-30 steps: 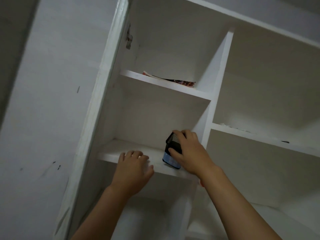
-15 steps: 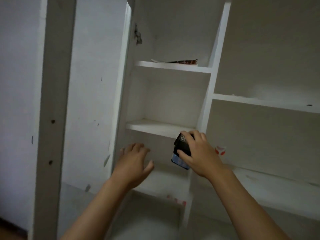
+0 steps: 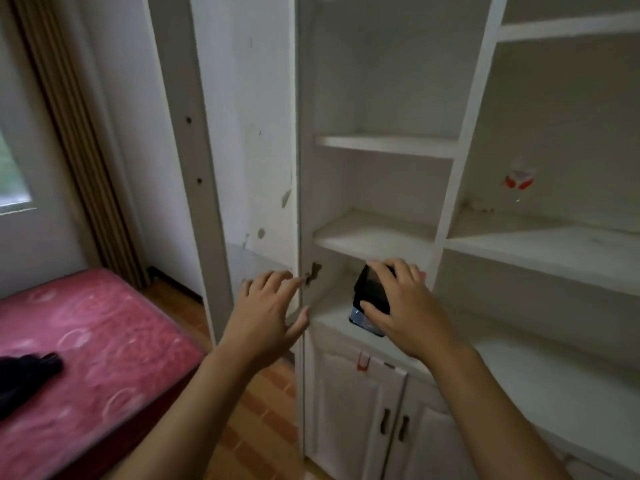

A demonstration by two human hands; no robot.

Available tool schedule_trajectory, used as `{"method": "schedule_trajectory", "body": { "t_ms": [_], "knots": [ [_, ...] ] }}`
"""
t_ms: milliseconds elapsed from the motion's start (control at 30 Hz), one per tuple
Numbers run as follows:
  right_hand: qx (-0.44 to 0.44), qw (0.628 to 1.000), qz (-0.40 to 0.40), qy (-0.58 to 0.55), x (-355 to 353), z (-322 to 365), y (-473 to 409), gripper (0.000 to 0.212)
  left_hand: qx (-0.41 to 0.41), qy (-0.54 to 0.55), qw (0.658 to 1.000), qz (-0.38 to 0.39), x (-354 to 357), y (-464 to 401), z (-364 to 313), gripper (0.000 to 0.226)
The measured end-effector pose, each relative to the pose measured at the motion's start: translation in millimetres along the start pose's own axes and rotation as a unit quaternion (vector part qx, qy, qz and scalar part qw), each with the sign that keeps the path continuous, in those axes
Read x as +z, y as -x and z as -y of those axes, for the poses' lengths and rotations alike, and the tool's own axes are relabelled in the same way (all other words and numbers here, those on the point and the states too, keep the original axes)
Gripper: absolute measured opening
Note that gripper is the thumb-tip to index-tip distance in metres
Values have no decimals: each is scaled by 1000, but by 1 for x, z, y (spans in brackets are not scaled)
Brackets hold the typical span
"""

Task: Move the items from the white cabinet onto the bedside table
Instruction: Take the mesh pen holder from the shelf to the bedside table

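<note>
I'm seeing the cabinet (image 3: pixel 388 147) showing plain white through the centre and right of the frame, with dark scuffs on its side panel. The small box (image 3: pixel 372 299) at lower centre is showing black with a pale blue bottom edge. At lower left the mattress (image 3: pixel 97 341) is glowing pink-red with pale swirls. The curtain (image 3: pixel 69 133) at upper left is running in tan stripes.
</note>
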State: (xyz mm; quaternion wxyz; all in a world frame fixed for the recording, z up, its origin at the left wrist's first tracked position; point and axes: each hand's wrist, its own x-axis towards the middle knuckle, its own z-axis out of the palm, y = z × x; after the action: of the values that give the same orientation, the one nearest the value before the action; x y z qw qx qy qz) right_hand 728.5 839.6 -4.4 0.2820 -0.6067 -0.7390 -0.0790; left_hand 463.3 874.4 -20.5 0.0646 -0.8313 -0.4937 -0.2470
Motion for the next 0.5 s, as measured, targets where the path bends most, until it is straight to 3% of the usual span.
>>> {"method": "schedule_trajectory", "body": {
  "t_ms": [500],
  "knots": [
    [-1, 984, 114, -138, 112, 97, 124, 69, -171, -22, 984, 44, -13, 211, 40, 56]
  ]
}}
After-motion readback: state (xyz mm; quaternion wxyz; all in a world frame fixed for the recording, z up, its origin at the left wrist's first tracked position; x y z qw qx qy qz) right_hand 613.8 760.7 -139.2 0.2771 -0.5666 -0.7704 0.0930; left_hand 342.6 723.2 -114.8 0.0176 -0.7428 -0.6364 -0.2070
